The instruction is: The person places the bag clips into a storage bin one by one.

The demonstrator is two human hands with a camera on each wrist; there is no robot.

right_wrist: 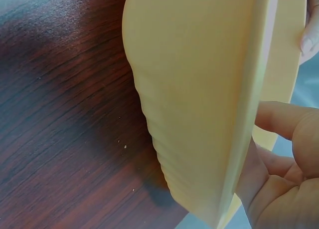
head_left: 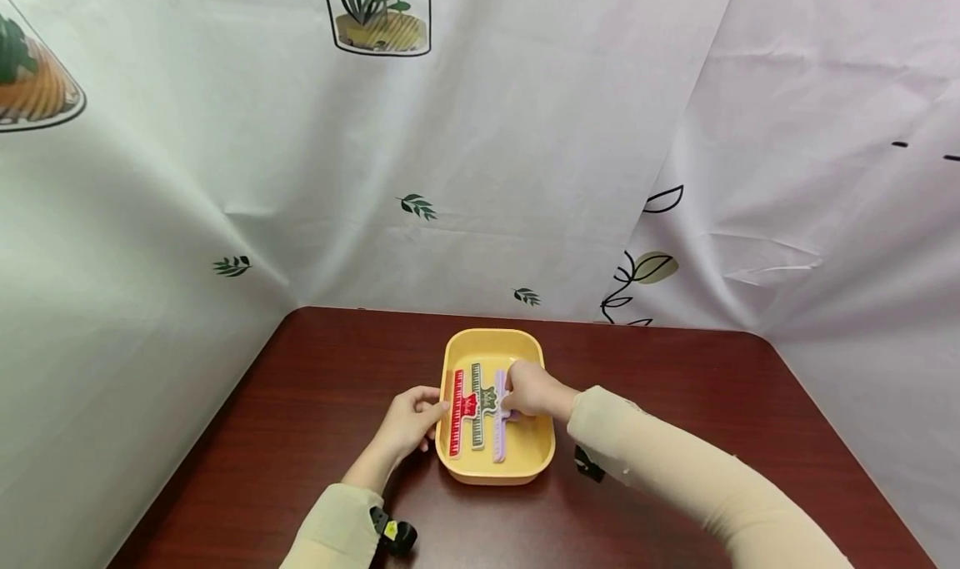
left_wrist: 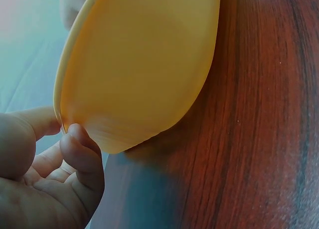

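Observation:
A yellow plastic tray with a raised rim sits on the table. Inside it, side by side, are a red ruler, a grey-green ruler and a purple ruler, each with a shaped tab on its right side. My left hand pinches the tray's left rim between thumb and fingers, also visible in the left wrist view. My right hand reaches over the right rim and pinches the purple ruler near its tab. In the right wrist view, the tray wall hides those fingertips.
The dark reddish-brown wooden table surrounds the tray. White printed cloth hangs behind the table and along both sides. Dark wrist cameras sit on both sleeves, such as the left camera.

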